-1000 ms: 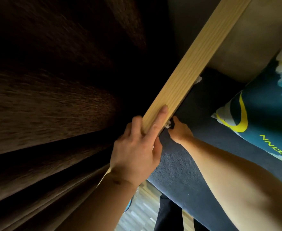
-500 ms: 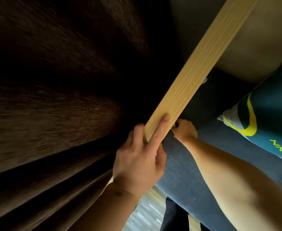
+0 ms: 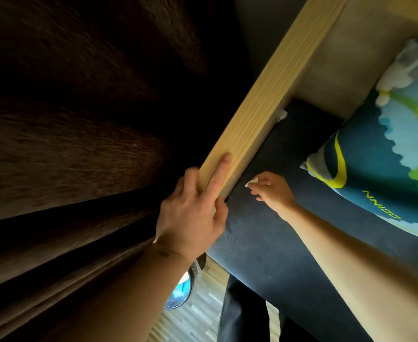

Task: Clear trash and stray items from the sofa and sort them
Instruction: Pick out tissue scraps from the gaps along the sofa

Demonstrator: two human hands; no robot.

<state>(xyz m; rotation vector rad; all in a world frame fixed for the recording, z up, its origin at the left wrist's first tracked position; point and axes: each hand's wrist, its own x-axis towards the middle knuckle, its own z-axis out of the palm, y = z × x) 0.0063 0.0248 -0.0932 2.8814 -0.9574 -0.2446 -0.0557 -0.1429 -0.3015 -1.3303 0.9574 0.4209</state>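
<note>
Pinching a small white scrap [image 3: 252,181] just above the dark sofa seat [image 3: 272,238], the right hand [image 3: 272,191] could drop it into the gap beside the wooden armrest [image 3: 260,104], where the left hand [image 3: 193,213] rests with fingers straight, holding nothing.

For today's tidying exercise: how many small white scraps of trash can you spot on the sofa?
2. One white scrap is pinched in the right hand's fingers above the dark seat cushion. Another sits farther along, wedged against the wooden armrest. More may hide in that gap.
</note>
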